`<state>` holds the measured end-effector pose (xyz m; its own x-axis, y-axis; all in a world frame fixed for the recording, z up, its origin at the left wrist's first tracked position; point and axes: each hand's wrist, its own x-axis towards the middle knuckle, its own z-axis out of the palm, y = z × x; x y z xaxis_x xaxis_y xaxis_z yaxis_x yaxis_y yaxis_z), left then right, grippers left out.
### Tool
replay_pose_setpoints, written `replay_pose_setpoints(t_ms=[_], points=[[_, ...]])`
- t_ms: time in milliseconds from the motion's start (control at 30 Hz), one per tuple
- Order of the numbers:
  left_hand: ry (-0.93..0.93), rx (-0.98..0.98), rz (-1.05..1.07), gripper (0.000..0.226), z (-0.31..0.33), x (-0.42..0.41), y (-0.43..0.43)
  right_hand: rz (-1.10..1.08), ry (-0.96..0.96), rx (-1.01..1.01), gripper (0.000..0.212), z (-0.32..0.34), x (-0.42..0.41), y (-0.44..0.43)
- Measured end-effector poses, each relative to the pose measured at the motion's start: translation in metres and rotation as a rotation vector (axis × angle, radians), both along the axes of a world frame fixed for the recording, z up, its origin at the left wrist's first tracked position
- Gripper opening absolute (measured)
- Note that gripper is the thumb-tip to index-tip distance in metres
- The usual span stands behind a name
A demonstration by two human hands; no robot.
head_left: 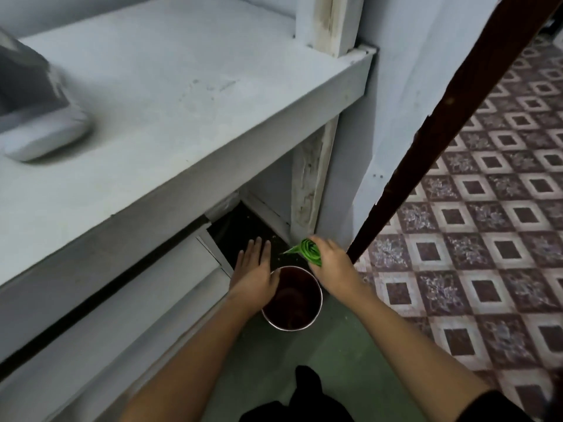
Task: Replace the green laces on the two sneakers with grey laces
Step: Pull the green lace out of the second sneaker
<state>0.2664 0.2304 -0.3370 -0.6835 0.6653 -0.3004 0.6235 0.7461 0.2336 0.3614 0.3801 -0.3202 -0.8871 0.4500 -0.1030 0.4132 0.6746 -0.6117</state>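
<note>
Pale blue-grey painted desk [182, 102] at left; round steel bin [320, 300] with dark red lining on floor [335, 360]. Right hand [332, 264] curls its fingers round bunched bright green laces [310, 251] just beyond bin; left hand [254, 274] flat, fingers straight. Risk: early release misses bin.

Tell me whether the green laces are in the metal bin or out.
Out. The right hand grips the bunched green laces just beyond the rim of the metal bin; no green shows inside.
</note>
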Motion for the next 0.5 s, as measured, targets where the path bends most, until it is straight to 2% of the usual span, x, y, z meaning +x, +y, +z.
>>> replay_pose_setpoints(t_ms=[367,500], points=[[-0.057,-0.060,0.030,0.064,-0.111,0.009,0.010,0.067,-0.207,-0.046,0.054,-0.131,-0.010,0.012],[-0.060,-0.103,0.029,0.065,-0.132,0.007,0.010,0.102,-0.270,-0.123,0.068,-0.157,-0.017,0.014]])
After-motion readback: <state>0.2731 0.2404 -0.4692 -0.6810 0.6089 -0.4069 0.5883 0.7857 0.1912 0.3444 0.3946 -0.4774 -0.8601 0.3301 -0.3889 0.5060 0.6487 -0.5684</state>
